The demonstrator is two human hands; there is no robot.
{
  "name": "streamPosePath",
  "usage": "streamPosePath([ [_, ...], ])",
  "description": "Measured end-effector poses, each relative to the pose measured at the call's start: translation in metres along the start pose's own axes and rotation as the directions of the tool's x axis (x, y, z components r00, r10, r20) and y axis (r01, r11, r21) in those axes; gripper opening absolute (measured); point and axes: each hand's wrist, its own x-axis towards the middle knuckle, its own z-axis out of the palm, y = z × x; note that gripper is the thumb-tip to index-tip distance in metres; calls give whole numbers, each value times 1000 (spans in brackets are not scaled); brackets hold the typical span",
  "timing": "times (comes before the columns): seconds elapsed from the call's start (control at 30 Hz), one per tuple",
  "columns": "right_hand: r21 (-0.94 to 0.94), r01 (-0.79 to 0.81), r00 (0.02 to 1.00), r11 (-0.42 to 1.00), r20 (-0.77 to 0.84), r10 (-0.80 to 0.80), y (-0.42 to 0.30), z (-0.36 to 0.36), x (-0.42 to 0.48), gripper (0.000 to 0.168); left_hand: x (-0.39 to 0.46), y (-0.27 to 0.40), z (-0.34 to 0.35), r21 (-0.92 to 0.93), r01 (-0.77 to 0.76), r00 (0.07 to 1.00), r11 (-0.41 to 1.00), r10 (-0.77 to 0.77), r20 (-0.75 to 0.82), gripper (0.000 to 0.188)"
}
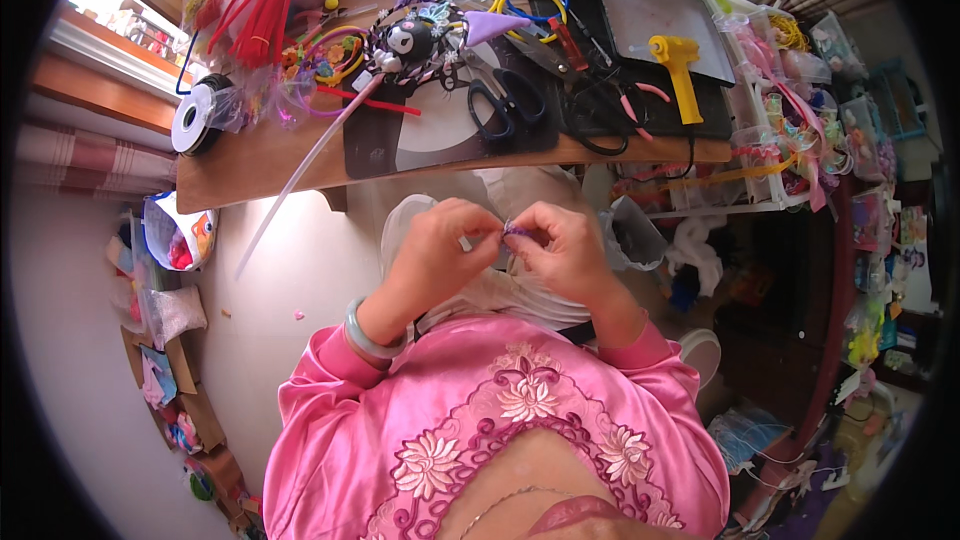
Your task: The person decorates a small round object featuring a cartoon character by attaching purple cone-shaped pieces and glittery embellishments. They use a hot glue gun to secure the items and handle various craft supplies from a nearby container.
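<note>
My left hand [450, 240] and my right hand [561, 244] meet above my lap, in front of the table's edge. Between their fingertips is a small purple piece [514, 230] with a pale end; its exact kind cannot be told. The right fingers pinch its purple part, and the left fingertips touch its pale end. On the table beyond lies a decoration with a black-and-white character figure [405, 37], a striped braided rim and purple cone shapes [491, 26]. A long pale stick [300, 165] runs from it over the table's front edge.
Black-handled scissors [506, 105], pink-handled pliers [634, 109] and a yellow glue gun [679, 75] lie on the wooden table [247, 184]. A ribbon spool [196, 116] stands at the left, near red fuzzy stems [259, 7]. A white rack [780, 199] with ribbons is at the right, a lined bin [634, 232] below.
</note>
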Motion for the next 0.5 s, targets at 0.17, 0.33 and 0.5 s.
streamPosePath([
  [0.17, 383, -187, 982, 905, 57, 178, -2, 0, 4, 9, -2, -10, 4, -569, 374, 922, 732, -360, 142, 8],
  [0.33, 525, -135, 989, 840, 18, 148, -3, 2, 7, 9, -6, -19, 19, -861, 345, 893, 375, -414, 177, 11],
  [0.5, 483, -70, 992, 873, -62, 114, -1, 11, 4, 8, -10, -20, 25, -805, 303, 908, 511, -410, 82, 10],
])
